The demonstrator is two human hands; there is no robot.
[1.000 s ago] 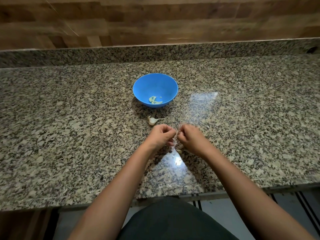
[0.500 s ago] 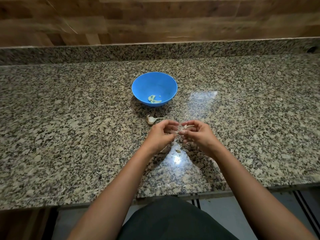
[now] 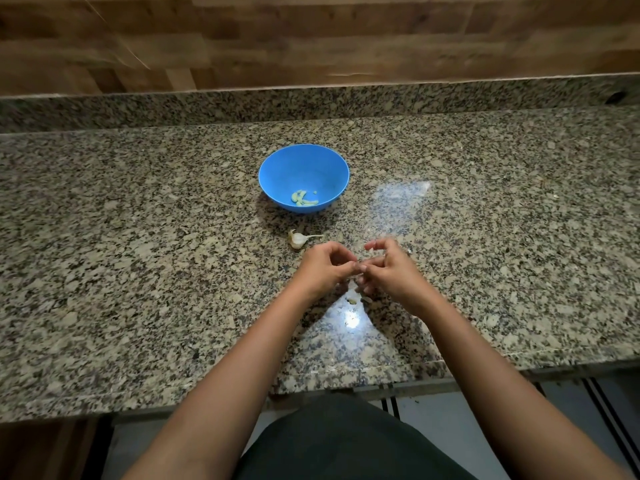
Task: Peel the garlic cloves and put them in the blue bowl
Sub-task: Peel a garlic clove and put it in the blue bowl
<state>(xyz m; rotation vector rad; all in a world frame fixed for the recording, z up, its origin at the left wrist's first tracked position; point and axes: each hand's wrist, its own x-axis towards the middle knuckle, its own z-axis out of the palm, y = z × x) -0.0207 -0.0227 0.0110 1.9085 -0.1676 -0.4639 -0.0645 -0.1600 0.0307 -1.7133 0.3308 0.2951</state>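
Observation:
The blue bowl (image 3: 304,168) stands on the granite counter and holds a few pale peeled garlic cloves (image 3: 303,199). A garlic piece with papery skin and a stem (image 3: 298,239) lies just in front of the bowl. My left hand (image 3: 322,268) and my right hand (image 3: 389,268) meet fingertip to fingertip above the counter, in front of that piece. Both pinch a small garlic clove between them; the clove itself is mostly hidden by the fingers. The right hand is blurred.
Bits of garlic peel (image 3: 356,300) lie on the counter (image 3: 138,271) under my hands. A raised granite ledge (image 3: 311,102) and a wooden wall run along the back. The counter's front edge is close to my body.
Both hands stayed together over the same spot and shifted slightly. The right hand's fingers lifted and spread, and it is now blurred by motion.

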